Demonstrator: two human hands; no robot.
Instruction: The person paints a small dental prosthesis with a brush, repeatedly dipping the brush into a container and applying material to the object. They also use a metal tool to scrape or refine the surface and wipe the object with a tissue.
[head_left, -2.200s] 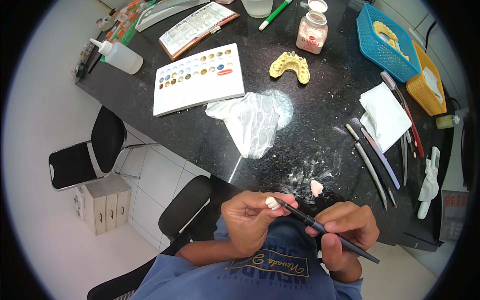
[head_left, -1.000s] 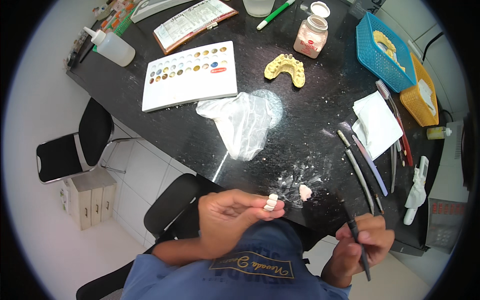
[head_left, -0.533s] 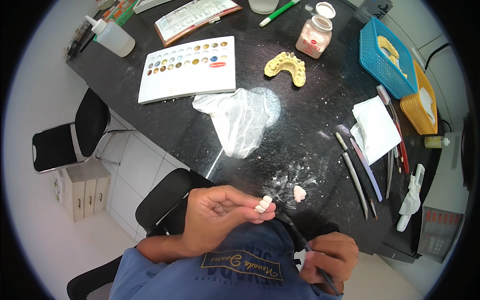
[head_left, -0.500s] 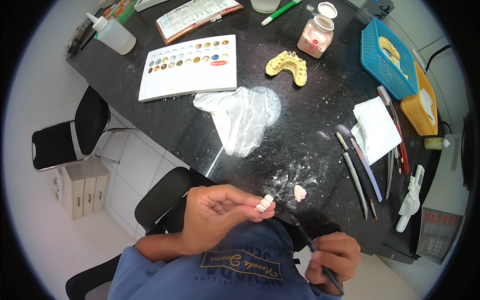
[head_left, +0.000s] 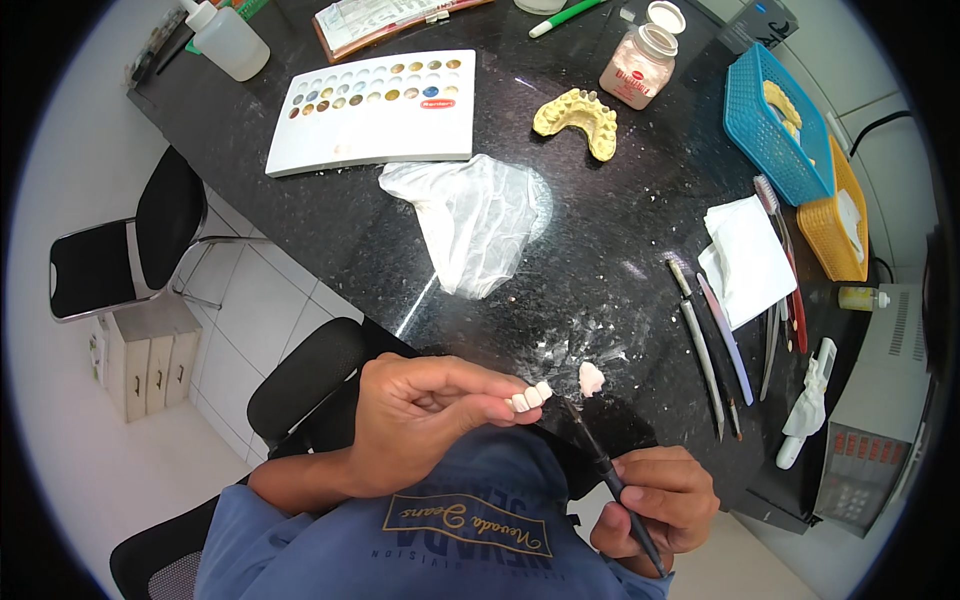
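Pinched between the thumb and index finger of my left hand (head_left: 405,425) is a small white dental bridge (head_left: 533,397) with several tooth crowns in a row. My right hand (head_left: 665,500) grips a slim black-handled instrument (head_left: 605,465) like a pen. Its thin tip points up toward the bridge; whether the two touch cannot be made out. Just beyond the tip, a pale pink lump (head_left: 591,379) lies on the black worktop among white powder (head_left: 560,350). Farther back rests a yellow dental cast (head_left: 590,122), shaped as a tooth arch.
A crumpled white cloth (head_left: 470,225) lies ahead, below a white palette (head_left: 370,135) with coloured wells. An open jar of pink powder (head_left: 638,70) stands behind the cast. To the right are slim tools (head_left: 704,355), folded white tissue (head_left: 745,260), and blue (head_left: 775,150) and yellow baskets (head_left: 825,245).
The bridge has turned in my left fingers, showing its crowns more side by side. The instrument's tip has come closer to it. The whole view has shifted slightly.
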